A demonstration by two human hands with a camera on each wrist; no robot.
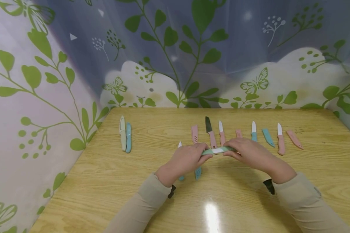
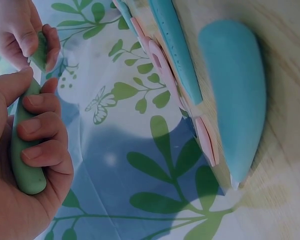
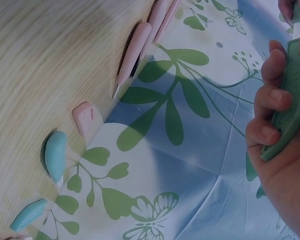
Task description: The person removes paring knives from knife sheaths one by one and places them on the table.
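My left hand grips the green handle of a small knife, fingers curled round it. Fingers and thumb of my right hand hold a matching green sheath. Between the two hands shows the knife's white blade, its far end inside the sheath. Both are held level above the table. Below my left hand lie a blue knife, partly hidden by that hand in the head view, and a blue sheath.
On the wooden table, a cream knife and a blue knife lie at the left. Behind my hands are a black-bladed pink knife and a pink sheath. Further right lie a blue sheath and a pink knife.
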